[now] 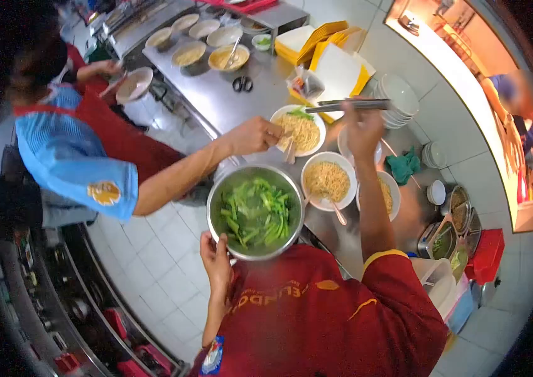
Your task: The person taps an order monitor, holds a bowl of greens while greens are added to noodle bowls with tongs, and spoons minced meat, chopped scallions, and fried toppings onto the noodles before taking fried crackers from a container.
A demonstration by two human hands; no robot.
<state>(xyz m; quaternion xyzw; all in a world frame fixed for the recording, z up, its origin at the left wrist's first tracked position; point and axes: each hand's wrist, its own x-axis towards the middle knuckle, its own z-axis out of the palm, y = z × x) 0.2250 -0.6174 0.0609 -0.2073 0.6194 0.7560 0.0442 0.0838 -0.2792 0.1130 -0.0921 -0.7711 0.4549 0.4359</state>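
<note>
My left hand (pixel 216 256) is closed on the rim of a metal bowl (pixel 213 217), which holds cooked leafy greens (pixel 260 210) in some liquid. Raised above the steel counter, my right hand (pixel 365 129) grips a pair of dark chopsticks (pixel 335 107), held sideways. Below and around it are white bowls of noodles: one bowl (pixel 306 179) with a spoon (pixel 340 215) in it, one partly behind my right forearm (pixel 394 213), and a farther one (pixel 320 139) with a little green on its noodles. A co-worker's hand (pixel 260 135) reaches to that farther bowl.
A co-worker in a blue sleeve (pixel 71 163) and red apron stands left. Several bowls, black scissors (pixel 242 83) and yellow-white paper (pixel 342 66) lie on the counter (pixel 266 103). Stacked white bowls (pixel 399 94), a green cloth (pixel 403 164) and topping containers (pixel 439 242) line the right.
</note>
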